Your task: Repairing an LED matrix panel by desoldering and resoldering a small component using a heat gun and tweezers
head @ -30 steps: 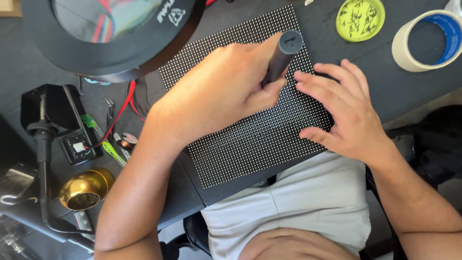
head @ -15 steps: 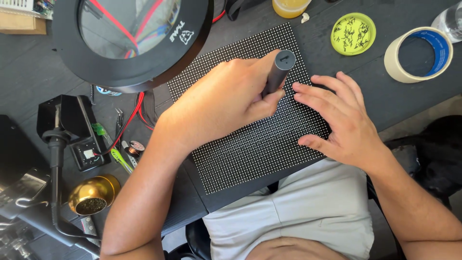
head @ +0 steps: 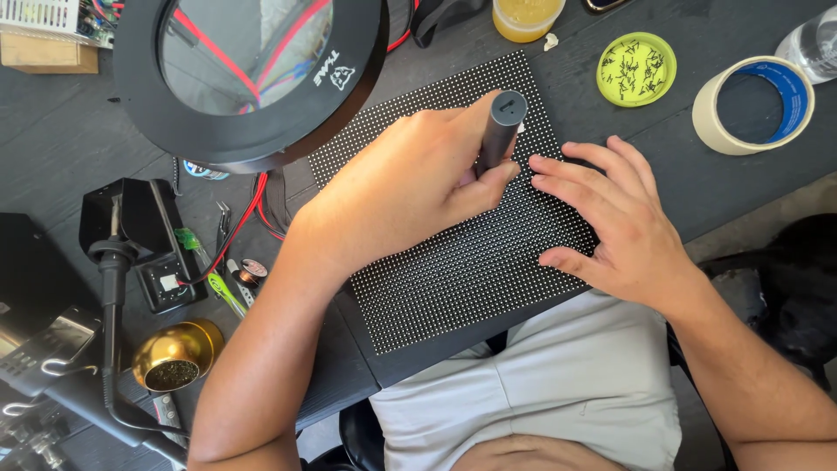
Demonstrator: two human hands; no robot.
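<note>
Gripping dark tool [head: 503,131], left hand [head: 418,196] curled

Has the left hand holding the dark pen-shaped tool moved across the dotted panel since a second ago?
No. The left hand keeps the pen-shaped tool at the same spot on the dotted panel.

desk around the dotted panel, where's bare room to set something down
Bare dark desk lies left of the magnifier lamp, and a strip runs between the green lid and the dotted panel. Crowded: lower left, around the brass cup and wires.
</note>
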